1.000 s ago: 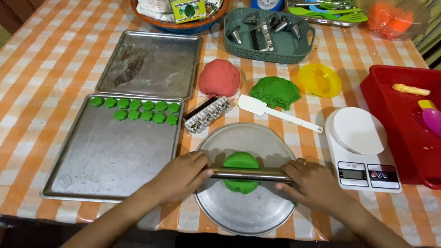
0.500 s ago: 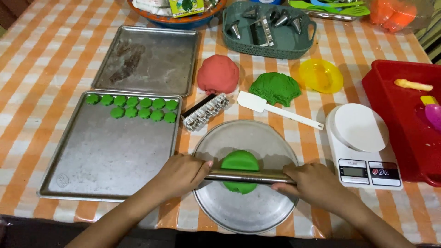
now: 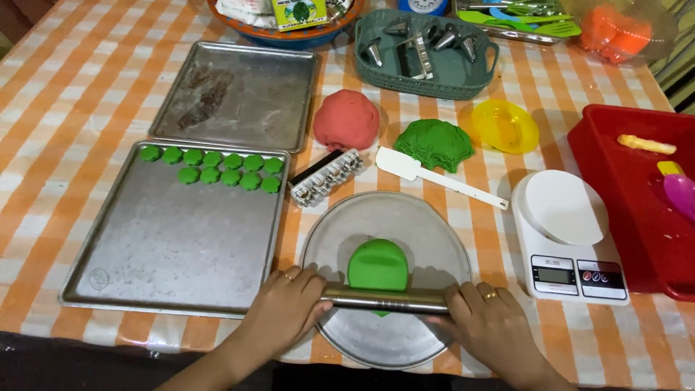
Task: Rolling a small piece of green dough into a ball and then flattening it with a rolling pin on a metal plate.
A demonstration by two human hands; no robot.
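My left hand (image 3: 288, 308) and my right hand (image 3: 483, 324) each press on one end of a metal rolling pin (image 3: 384, 298). The pin lies across the near edge of a flattened green dough piece (image 3: 377, 263) on a round metal plate (image 3: 427, 224). To the left, a rectangular baking tray (image 3: 166, 246) holds several small green dough discs (image 3: 214, 166) in two rows along its far edge.
Behind the plate lie a metal cutter block (image 3: 326, 177), a white spatula (image 3: 434, 177), a red dough ball (image 3: 346, 119) and a green dough lump (image 3: 434, 143). A white kitchen scale (image 3: 568, 235), a red tub (image 3: 637, 195), a yellow dish (image 3: 504, 124) and a second tray (image 3: 235, 94) stand around.
The rolling pin and both hands have drawn toward me, from the middle of the green dough to its near edge. The dough now shows flattened beyond the pin.
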